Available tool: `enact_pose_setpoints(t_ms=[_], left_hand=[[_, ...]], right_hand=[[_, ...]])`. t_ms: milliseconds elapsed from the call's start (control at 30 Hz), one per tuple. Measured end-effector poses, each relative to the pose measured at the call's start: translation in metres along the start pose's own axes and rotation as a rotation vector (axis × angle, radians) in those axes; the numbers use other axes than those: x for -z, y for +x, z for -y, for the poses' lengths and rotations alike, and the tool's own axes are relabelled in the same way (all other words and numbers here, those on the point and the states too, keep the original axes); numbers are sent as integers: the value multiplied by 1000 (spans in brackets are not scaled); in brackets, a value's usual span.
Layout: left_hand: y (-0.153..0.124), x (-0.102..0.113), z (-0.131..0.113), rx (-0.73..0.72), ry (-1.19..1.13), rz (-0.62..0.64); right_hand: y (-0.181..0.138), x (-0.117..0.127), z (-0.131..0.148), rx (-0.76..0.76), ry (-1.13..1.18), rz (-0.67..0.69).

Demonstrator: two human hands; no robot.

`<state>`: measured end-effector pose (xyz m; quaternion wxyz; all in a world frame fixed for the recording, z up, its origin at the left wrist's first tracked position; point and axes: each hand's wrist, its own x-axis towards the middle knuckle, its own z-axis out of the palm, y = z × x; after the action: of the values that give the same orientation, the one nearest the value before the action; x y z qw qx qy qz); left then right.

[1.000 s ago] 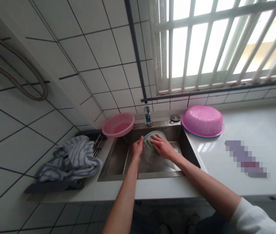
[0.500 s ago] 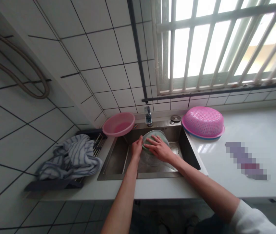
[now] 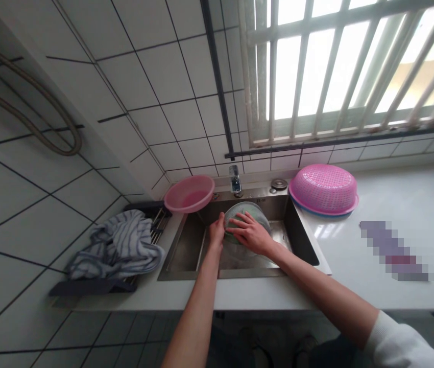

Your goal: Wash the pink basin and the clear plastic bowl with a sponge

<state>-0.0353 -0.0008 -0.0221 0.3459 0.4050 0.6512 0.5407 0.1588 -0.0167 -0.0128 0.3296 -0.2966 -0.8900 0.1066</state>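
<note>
Over the steel sink (image 3: pixel 251 273), a round, pale grey-green bowl-like dish (image 3: pixel 257 212) is held tilted. My left hand (image 3: pixel 217 232) grips its left rim, thumb up and fingers closed. Across the near face of the dish lies my right hand (image 3: pixel 251 232), its fingers spread and pointing left. That hand covers much of the dish, so whether it is a bowl or a lid I cannot tell. Behind the dish stands the faucet (image 3: pixel 235 179).
A pink basin (image 3: pixel 190 197) rests at the sink's back left corner, a pink colander (image 3: pixel 322 186) at its right. A striped towel (image 3: pixel 123 248) lies on a rack (image 3: pixel 158 225) at left. A drain strainer (image 3: pixel 279 184) sits behind the sink. A blurred item (image 3: pixel 395 250) lies on the right counter.
The view has shifted slightly. My right hand stays on the dish with fingers spread, and my left keeps its hold on the rim. The dish's angle has changed a little.
</note>
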Motion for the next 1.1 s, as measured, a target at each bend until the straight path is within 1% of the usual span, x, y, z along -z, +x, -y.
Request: enact_pose_setpoints(t_ms=[33, 67, 100, 167, 200, 233, 267, 300, 400, 433, 467, 500, 567, 600, 633, 667, 700, 800, 833, 867, 900, 1000, 1033, 1100], left_hand=[[-1, 0, 0, -19, 1, 7], [-2, -1, 0, -27, 1, 23], [-3, -2, 0, -25, 1, 45], [-3, -5, 0, -13, -2, 98], [-2, -6, 1, -11, -4, 123], [-1, -6, 1, -12, -5, 142], [0, -7, 1, -13, -4, 153], [0, -6, 2, -14, 0, 155], [0, -5, 3, -12, 12, 133], [-1, -5, 4, -13, 10, 128], [-1, -4, 4, -18, 6, 131], [-2, -5, 4, -24, 1, 138], [-3, -6, 3, -21, 2, 150], [-2, -7, 3, -15, 8, 151], [-1, -7, 4, -8, 15, 149], [0, -7, 4, -4, 22, 146], [0, -7, 4, -6, 27, 138], [1, -4, 5, -27, 18, 113], [1, -4, 5, -33, 9, 106], [0, -3, 5, -36, -1, 104], [0, -2, 5, -34, -8, 108], [-2, -4, 2, -9, -14, 135], [-2, -5, 2, -1, -20, 147], [-1, -7, 3, 1, -50, 181]], right_hand=[[0, 1, -2, 1, 15, 19], [0, 2, -7, -31, 34, 25], [-1, 3, -14, -95, 54, 11], [-3, 4, -25, -269, 81, -51], [-4, 4, -28, -336, 80, -79], [-5, 4, -28, -369, 70, -96], [-5, 3, -25, -361, 54, -99], [-5, 1, -21, -314, 39, -88], [-4, 0, -10, -115, 32, -9], [-4, 2, -11, -92, 46, 8], [-4, 3, -14, -112, 63, 10], [-4, 5, -19, -166, 84, 1], [-5, 7, -29, -344, 115, -50], [-6, 8, -32, -410, 119, -66], [-6, 7, -32, -442, 114, -73], [-7, 6, -30, -429, 103, -70], [-7, 4, -25, -380, 87, -60], [-5, -1, -12, -127, 70, 3], [-5, -1, -11, -86, 78, 18], [-4, 0, -12, -89, 92, 21], [-4, 1, -16, -133, 110, 11], [-6, 5, -33, -357, 140, -72], [-7, 6, -37, -396, 135, -97], [-8, 8, -42, -402, 106, -135]])
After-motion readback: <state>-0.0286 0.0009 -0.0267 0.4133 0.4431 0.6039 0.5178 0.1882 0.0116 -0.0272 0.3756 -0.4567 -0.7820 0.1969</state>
